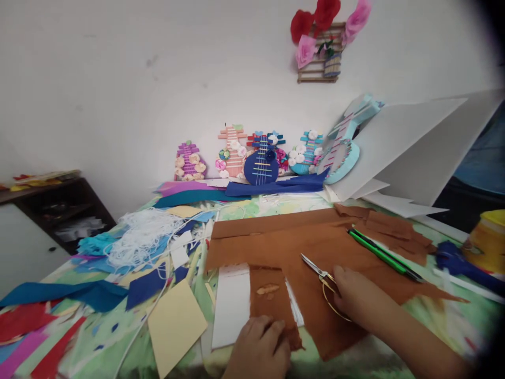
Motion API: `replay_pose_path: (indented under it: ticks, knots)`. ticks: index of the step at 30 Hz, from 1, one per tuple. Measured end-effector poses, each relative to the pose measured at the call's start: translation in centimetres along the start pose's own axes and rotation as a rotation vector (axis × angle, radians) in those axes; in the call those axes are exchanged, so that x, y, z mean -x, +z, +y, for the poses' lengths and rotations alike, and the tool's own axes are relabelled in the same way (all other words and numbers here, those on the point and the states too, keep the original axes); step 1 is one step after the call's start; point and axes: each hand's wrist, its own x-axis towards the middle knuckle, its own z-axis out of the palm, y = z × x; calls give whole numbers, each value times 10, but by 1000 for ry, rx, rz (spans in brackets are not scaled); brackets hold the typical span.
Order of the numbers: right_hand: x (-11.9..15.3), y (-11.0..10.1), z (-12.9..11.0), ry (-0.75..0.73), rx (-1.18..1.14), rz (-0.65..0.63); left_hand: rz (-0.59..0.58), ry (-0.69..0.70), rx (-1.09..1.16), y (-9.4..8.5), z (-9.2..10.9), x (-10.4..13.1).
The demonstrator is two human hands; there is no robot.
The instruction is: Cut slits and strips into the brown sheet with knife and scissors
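My right hand (349, 295) is closed on the gold-coloured handle of a pair of scissors (324, 273), whose blades point up and left over a large brown cloth (284, 239). Near the front edge my left hand (262, 345) lies with its fingers spread over the lower end of a brown cloth strip (272, 279). On that strip rest small tan pieces (268, 289). A white board (231, 305) lies just left of the strip, partly beneath it. Between the strip and the larger cloth, a narrow white piece (294, 302) shows.
Green pens (379, 252) lie on the cloth at right, near a blue tool (465, 266) and a yellow container (487, 239). White string (144, 237) and coloured scraps cover the left side. Decorated instrument-shaped crafts (261, 163) stand against the wall beside large white sheets (402, 142).
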Motion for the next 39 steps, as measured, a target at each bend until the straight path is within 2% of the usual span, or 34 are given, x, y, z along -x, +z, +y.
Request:
replay_pose_path:
  ticks: [3,10,15,19,24,29,33,39]
  knots:
    - [1,-1,2,13,57,36,67,-27,60,-2,-3,-5]
    - [-4,-16,15,-93,10,-63,112,-79,244,-3,-6,-14]
    - [-2,-16,19,-111,-179,26,158,-143,144,-4,-6,-15]
    - [-11,-26,16,-87,-226,78,154,-125,33,-18,-7,-19]
    - [-53,-41,-7,-70,-187,100,183,-26,-79,-35,-8,-33]
    - [-111,-27,-50,-118,-123,82,185,-1,-145,-38,-6,-41]
    - [-143,-15,-71,-112,-115,51,143,12,-185,-30,-7,-34]
    - [-166,-10,-75,-104,-123,-21,-39,-1,-96,-12,-12,-20]
